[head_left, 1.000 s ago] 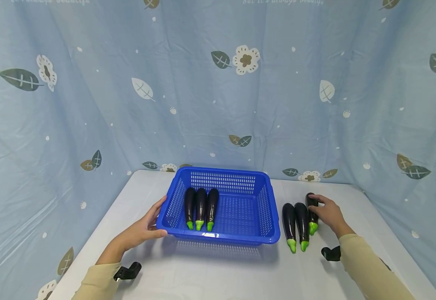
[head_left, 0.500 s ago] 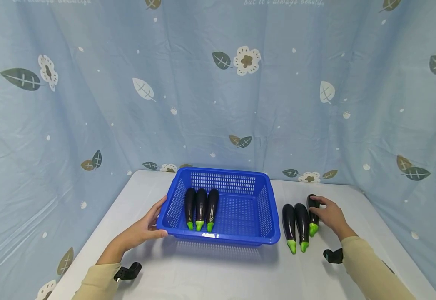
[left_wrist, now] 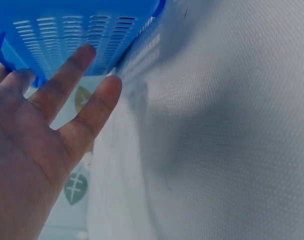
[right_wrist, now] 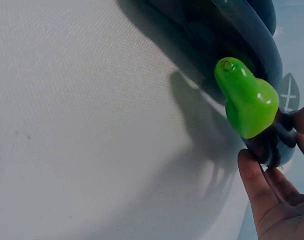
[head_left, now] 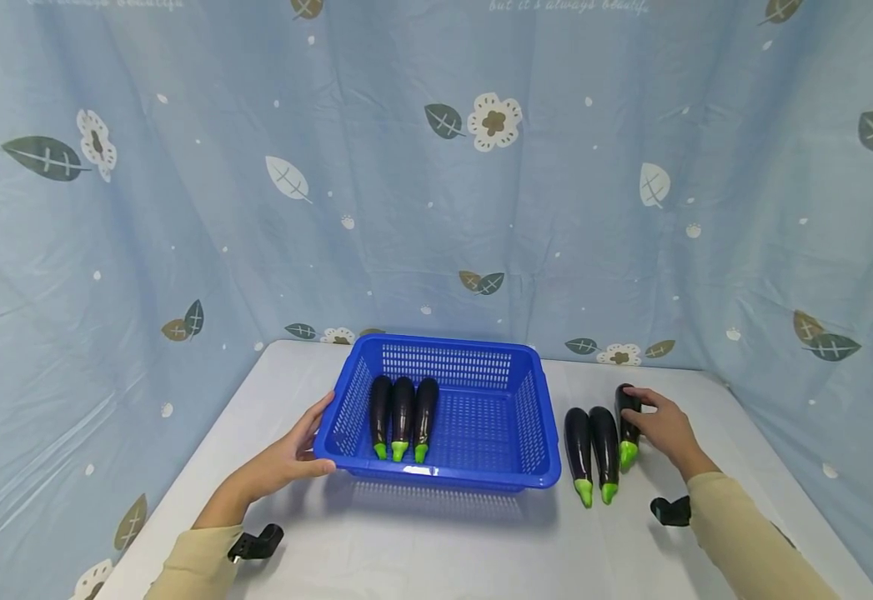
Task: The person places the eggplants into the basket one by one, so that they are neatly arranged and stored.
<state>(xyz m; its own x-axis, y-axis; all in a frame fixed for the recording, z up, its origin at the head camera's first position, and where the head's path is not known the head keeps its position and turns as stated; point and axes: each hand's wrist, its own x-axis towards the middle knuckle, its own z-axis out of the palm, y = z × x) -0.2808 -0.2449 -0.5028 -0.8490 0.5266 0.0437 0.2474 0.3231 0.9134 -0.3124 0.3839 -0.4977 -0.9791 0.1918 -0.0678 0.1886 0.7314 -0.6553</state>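
Note:
My left hand (head_left: 286, 458) is at the left side of a blue plastic basket (head_left: 451, 478), thumb by the front rim and straight fingers along the side wall. In the left wrist view, its fingers (left_wrist: 92, 112) spread below the basket's slotted wall (left_wrist: 72, 32). My right hand (head_left: 664, 429) pinches a dark eggplant (head_left: 629, 429) with a green stem end, thumb and fingers on opposite sides. The right wrist view shows that green end (right_wrist: 251, 102) facing the camera. Just left of it lie two more eggplants (head_left: 579, 450) on the table. Three eggplants (head_left: 402, 417) lie side by side in the basket's left part.
A white-covered table (head_left: 436, 550) carries everything. Behind it hangs a blue patterned curtain (head_left: 556, 233). Black wrist cameras jut out below the left hand (head_left: 256, 543) and the right sleeve (head_left: 670, 510).
My right hand and the eggplant it holds have shifted slightly to the right, with a small dip and rise. The left hand, the basket and the other eggplants have stayed put.

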